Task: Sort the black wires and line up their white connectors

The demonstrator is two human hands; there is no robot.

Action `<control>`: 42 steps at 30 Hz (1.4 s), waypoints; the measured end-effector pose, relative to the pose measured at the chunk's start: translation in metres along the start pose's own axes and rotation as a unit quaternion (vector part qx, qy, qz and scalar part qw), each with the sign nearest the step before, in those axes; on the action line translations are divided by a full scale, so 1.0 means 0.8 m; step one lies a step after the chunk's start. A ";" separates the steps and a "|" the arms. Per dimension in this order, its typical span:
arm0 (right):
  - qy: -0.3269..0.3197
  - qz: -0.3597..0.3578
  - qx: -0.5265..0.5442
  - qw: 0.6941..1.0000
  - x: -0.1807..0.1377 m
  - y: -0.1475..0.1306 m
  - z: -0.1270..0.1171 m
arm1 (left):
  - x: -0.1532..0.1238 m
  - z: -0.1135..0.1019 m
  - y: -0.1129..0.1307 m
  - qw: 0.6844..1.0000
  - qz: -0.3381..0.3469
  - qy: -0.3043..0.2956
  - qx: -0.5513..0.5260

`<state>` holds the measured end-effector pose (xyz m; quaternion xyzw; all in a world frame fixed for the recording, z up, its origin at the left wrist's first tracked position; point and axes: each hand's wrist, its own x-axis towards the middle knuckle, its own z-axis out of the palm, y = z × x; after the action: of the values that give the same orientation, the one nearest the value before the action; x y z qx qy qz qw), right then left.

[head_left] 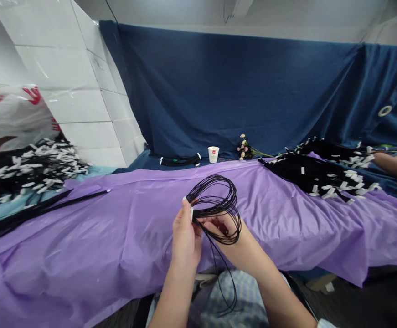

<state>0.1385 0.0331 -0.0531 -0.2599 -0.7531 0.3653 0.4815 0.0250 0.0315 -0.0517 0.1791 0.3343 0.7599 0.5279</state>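
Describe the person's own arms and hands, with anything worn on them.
The left hand and right hand are ungloved. The left forearm and right forearm are bare, with no watch or bracelet in sight. At the bottom edge, a pale blue sleeve shows by the right forearm; no left sleeve can be made out.

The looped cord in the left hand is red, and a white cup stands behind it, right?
Not quite: in the head view, the looped cord in the left hand is black, not red. A white cup does stand behind it.
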 end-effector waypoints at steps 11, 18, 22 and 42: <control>0.022 -0.077 -0.024 0.996 -0.002 -0.001 -0.007 | 0.001 -0.004 -0.002 1.000 0.017 0.021 0.015; -0.030 -0.059 0.000 0.998 -0.005 -0.014 -0.007 | -0.001 -0.004 -0.004 0.999 0.022 0.021 0.019; -0.037 -0.026 0.013 0.999 -0.005 -0.014 -0.003 | 0.000 -0.002 -0.004 0.999 0.023 0.027 0.009; -0.116 0.091 0.122 0.981 -0.033 -0.024 -0.089 | 0.008 -0.004 0.000 0.998 0.009 0.060 -0.020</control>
<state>0.2138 0.0236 -0.0326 -0.2225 -0.7268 0.5245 0.3835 0.0207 0.0366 -0.0542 0.1257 0.3483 0.7807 0.5034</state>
